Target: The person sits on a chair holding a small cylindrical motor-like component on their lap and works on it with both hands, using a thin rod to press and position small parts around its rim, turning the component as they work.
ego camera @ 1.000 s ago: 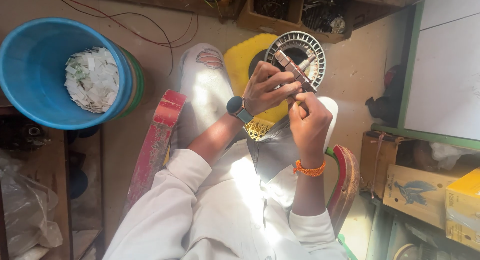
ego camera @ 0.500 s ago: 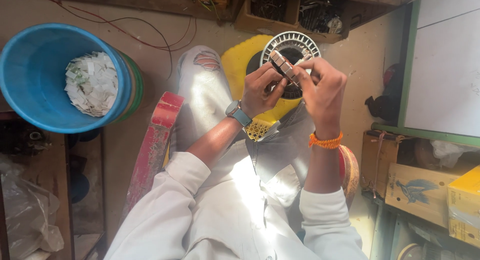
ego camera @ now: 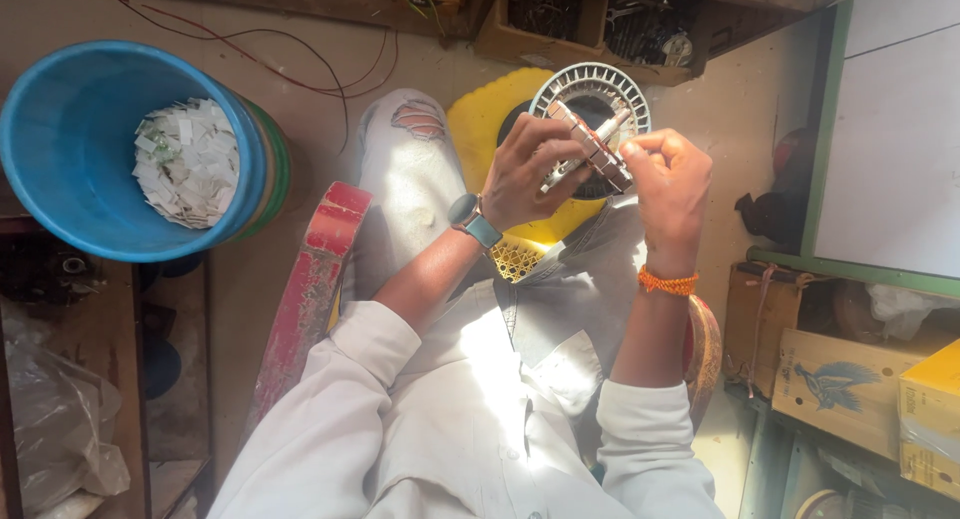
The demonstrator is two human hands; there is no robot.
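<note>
Bare concrete floor (ego camera: 300, 279) fills the workshop around us, with red wires trailing across it at the upper left and a wooden crate of metal parts along the top edge. We sit over a yellow stool (ego camera: 478, 129), and we hold a small round motor stator (ego camera: 590, 144) up in front of us at the upper centre of the frame, likely to bring its slots close to the eye. Our left hand (ego camera: 530, 169) has its fingers closed round the stator's underside to steady it. Our right hand (ego camera: 665, 179) has its fingers pinched shut at the stator's edge; whether on a wire or paper strip we cannot tell. A blue bucket (ego camera: 60, 209) of white paper scraps stands at the upper left, near our knee. Cardboard boxes (ego camera: 840, 379) sit at the lower right.
</note>
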